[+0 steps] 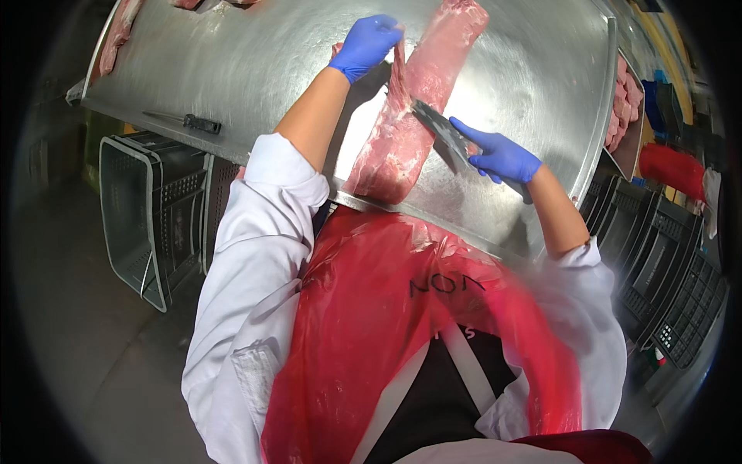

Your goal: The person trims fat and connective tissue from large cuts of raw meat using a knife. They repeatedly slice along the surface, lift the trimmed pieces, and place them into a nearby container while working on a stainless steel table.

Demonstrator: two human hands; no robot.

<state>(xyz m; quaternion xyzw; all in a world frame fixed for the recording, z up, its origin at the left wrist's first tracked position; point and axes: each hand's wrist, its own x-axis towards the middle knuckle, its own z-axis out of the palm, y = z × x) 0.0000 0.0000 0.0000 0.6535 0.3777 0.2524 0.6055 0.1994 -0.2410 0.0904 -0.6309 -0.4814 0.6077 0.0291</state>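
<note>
1. Standing at a steel table (pixel 255 69), with black plastic crates (pixel 154 209) sitting on the floor to the left and more crates (pixel 672 286) stacked to the right.
2. Wearing a red plastic apron (pixel 386 309) over a white coat (pixel 255 294), closest to the camera.
3. Lying lengthwise across the table just past the near edge: a long slab of raw pink meat (pixel 410 116).
4. Gripping a knife (pixel 440 135) with the right hand (pixel 498 158), blue-gloved and closed around the handle, blade pressing against the meat's right side.
5. Pinching and lifting a strip of the meat with the left hand (pixel 367 45), also blue-gloved, fingers closed on it.
6. Resting near the left table edge: a second knife (pixel 185 121).
7. Lying farther off: more meat pieces (pixel 116 35) at the far left corner, and a tray of cuts (pixel 626 104) at the right.
</note>
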